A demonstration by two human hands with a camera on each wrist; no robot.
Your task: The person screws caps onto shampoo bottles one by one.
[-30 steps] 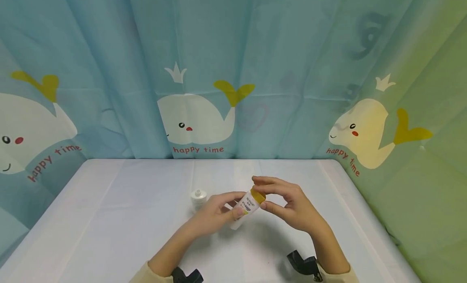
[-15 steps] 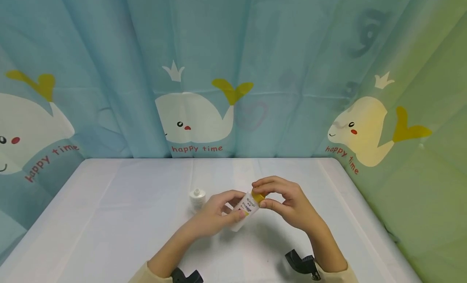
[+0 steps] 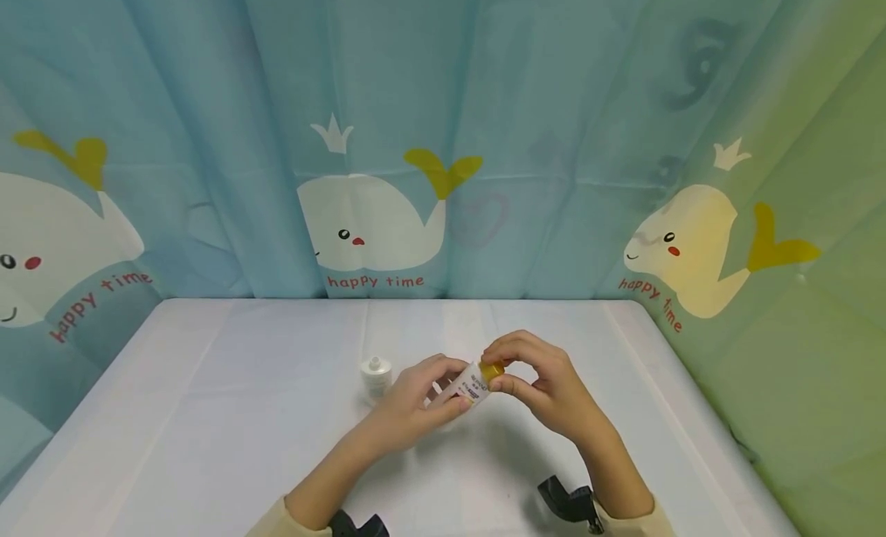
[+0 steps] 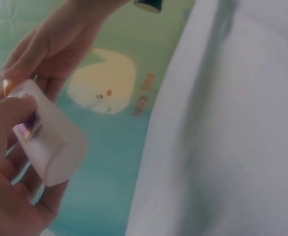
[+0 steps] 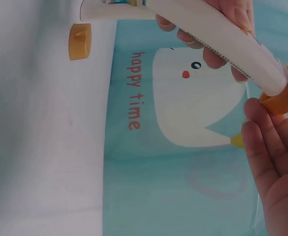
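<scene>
A small white bottle (image 3: 470, 386) with a printed label is held tilted above the table. My left hand (image 3: 408, 406) grips its body, thumb on the label side and fingers round the back. At the bottle's top end sits a yellow cap (image 3: 492, 369), which my right hand (image 3: 547, 379) pinches between thumb and fingers. The right wrist view shows this orange-yellow cap (image 5: 280, 101) against the bottle's narrow end. In the left wrist view the bottle's base (image 4: 68, 162) points towards the camera. Fingers partly cover the label.
A second white bottle (image 3: 376, 374), its nozzle bare, stands on the white table (image 3: 228, 414) just left of my left hand. Another yellow cap (image 5: 80, 42) lies on the table near that bottle in the right wrist view. A whale-print curtain (image 3: 554, 237) hangs behind.
My right hand's fingers have drawn in and curled more round the yellow cap. The held bottle has tipped a little flatter in my left hand. The standing bottle has not moved.
</scene>
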